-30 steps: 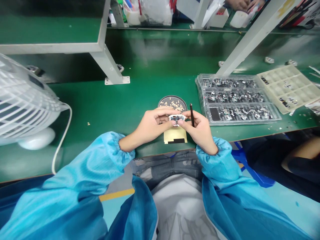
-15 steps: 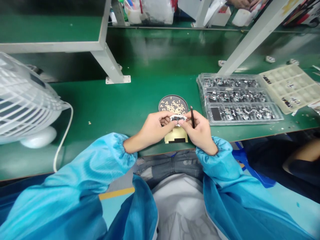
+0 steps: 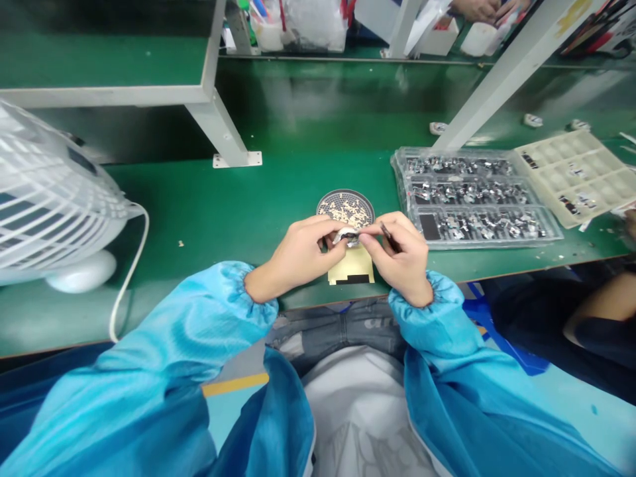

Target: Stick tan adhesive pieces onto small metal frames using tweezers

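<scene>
My left hand (image 3: 314,252) is closed, pinching a small white and black device part (image 3: 346,236) between thumb and fingers. My right hand (image 3: 400,254) has its thumb and forefinger together at the part's right side. A dark, thin pen-like tool (image 3: 385,230) is tucked in the right hand's fingers. Below the hands a yellow pad (image 3: 342,271) with a black strip lies near the bench edge. Just beyond them stands a round dark perforated dish (image 3: 328,199) with many small cream-coloured pieces in it.
A clear compartment tray (image 3: 487,207) of small metallic parts stands right, beside a cream compartment tray (image 3: 551,159). A white fan (image 3: 54,199) and its cord (image 3: 134,265) are at left. Metal shelf legs (image 3: 223,132) rise from the green bench. Another person's hands (image 3: 479,9) show at the top.
The part has tilted in my left hand. My right hand has shifted slightly right, and its tool, upright before, now leans and shows less.
</scene>
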`<state>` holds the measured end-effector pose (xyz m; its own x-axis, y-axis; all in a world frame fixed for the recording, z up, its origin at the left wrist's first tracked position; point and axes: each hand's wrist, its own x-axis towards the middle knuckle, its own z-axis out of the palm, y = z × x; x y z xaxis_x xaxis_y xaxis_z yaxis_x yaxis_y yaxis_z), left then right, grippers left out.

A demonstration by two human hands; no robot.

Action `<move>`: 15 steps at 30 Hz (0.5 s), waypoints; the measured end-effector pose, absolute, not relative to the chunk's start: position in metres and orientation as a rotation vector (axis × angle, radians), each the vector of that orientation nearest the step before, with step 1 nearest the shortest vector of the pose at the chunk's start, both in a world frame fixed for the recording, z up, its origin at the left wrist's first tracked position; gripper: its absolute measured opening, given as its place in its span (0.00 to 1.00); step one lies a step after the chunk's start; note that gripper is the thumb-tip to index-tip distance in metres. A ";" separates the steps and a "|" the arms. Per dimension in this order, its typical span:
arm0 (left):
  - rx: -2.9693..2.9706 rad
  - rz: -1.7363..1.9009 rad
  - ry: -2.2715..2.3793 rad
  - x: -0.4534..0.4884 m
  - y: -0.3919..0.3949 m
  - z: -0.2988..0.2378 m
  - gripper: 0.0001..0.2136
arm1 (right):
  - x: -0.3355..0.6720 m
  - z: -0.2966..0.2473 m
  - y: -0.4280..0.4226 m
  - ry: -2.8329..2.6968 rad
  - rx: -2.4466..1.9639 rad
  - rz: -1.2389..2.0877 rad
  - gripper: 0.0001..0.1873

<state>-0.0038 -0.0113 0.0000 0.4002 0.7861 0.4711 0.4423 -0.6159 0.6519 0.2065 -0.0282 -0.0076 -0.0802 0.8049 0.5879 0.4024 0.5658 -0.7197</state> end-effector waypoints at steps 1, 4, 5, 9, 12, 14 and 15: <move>2.245 1.092 1.053 -0.004 -0.011 0.000 0.08 | 0.207 -0.009 -0.028 -1.725 -0.996 0.412 0.03; 2.256 1.093 1.052 -0.004 -0.011 0.000 0.08 | 0.207 -0.013 -0.027 -1.780 -0.966 0.375 0.04; 2.257 1.089 1.052 -0.004 -0.011 0.000 0.07 | 0.207 -0.014 -0.028 -1.787 -0.962 0.369 0.05; 2.264 1.067 1.048 -0.005 -0.011 0.001 0.07 | 0.207 -0.019 -0.028 -1.799 -0.970 0.368 0.07; 2.266 1.054 1.046 -0.005 -0.011 0.001 0.07 | 0.207 -0.021 -0.027 -1.807 -0.967 0.374 0.07; 2.272 1.046 1.040 -0.004 -0.011 0.001 0.07 | 0.207 -0.021 -0.027 -1.822 -0.968 0.398 0.05; 2.276 1.043 1.039 -0.004 -0.011 0.000 0.07 | 0.206 -0.021 -0.027 -1.827 -0.970 0.420 0.04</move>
